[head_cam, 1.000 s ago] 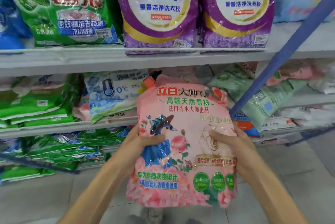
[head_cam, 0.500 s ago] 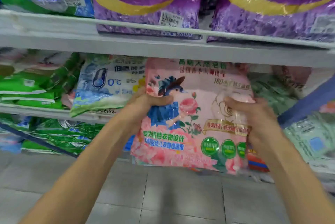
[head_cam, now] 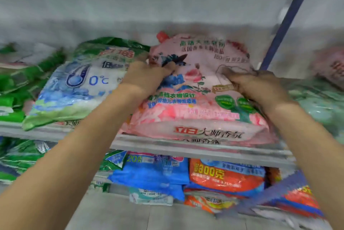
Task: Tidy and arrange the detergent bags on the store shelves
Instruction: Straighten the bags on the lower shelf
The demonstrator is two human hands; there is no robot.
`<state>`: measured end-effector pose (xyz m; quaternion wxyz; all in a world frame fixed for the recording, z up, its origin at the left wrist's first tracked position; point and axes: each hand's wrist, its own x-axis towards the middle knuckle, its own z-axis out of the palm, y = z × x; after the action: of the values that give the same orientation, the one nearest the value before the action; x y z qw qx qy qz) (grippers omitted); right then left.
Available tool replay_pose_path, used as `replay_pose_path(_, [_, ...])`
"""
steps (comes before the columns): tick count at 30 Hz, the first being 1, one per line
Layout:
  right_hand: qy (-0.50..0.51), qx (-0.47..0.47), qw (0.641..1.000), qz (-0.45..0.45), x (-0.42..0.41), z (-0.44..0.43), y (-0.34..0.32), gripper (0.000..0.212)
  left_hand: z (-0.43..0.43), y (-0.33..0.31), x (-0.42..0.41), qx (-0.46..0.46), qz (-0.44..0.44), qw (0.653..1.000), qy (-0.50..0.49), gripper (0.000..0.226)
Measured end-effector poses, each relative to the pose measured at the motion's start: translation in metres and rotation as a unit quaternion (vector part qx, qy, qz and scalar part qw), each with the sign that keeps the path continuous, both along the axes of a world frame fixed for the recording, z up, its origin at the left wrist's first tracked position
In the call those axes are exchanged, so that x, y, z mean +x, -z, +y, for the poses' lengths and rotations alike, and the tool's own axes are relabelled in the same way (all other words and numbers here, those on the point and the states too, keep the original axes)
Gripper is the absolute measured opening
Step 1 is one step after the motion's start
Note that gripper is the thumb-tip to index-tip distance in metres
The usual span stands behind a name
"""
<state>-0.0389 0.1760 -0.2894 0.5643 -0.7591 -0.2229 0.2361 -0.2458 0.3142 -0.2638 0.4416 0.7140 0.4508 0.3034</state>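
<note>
- The tiled floor [head_cam: 130,216] shows at the bottom edge, with two bare forearms reaching up and forward over it.
- On the lowest shelf in view lie a blue bag [head_cam: 154,174] and, just to its right, an orange bag [head_cam: 227,175], each stacked on others.
- Above them runs the grey shelf edge [head_cam: 186,148] of the middle shelf.
- The pink detergent bag [head_cam: 195,88] lies on this shelf, tilted back, on top of another pink bag [head_cam: 201,141] whose bottom edge peeks out under it.
- The hands are apart, and both clamp this bag: the left hand [head_cam: 147,77] grips its upper left part, and the right hand [head_cam: 258,88] grips its right side with curled fingers.
- A blue-and-white bag marked 0°C [head_cam: 80,88] lies just beside the pink one on the left, with green bags [head_cam: 11,84] further left.
- A pale green bag [head_cam: 320,103] lies to the right, blurred.
- Behind, a dark blue strut [head_cam: 286,25] slants up to the underside of the shelf above.
</note>
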Motion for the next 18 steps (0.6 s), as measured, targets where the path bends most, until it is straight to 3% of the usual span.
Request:
replay_pose_path(3, [0.011,-0.044,0.998,0.042,0.009,-0.014,0.002,0.109,-0.01,0.006,-0.012,0.018,0.001,0.998,0.063,0.065])
replay_pose_path(5, [0.012,-0.026,0.998,0.049,0.006,-0.019,0.007,0.084,-0.014,0.016,-0.013,0.045,0.017,0.995,0.089,0.076])
replay_pose_path(7, [0.025,-0.017,0.999,0.027,-0.004,-0.021,0.002,0.046,-0.01,0.014,-0.007,0.069,0.046,0.995,0.054,0.066])
replay_pose_path(8, [0.043,-0.008,0.999,0.017,-0.007,-0.019,0.0,0.039,-0.005,0.011,-0.005,0.084,0.055,0.994,0.037,0.06])
replay_pose_path(12, [0.048,-0.006,0.999,-0.022,-0.016,-0.009,-0.012,0.034,0.009,0.003,0.004,0.068,0.044,0.996,0.046,0.055])
replay_pose_path(14, [0.027,-0.033,0.998,-0.038,-0.017,-0.008,-0.009,0.032,0.004,0.003,0.002,0.111,0.067,0.99,0.047,0.052])
replay_pose_path(16, [0.003,-0.059,0.998,-0.003,-0.021,-0.016,-0.009,0.034,-0.009,0.004,-0.002,0.141,0.076,0.986,0.042,0.055])
replay_pose_path(18, [-0.016,-0.091,0.995,0.048,-0.017,-0.028,-0.006,0.051,-0.026,0.006,-0.017,0.095,0.061,0.992,0.052,0.062])
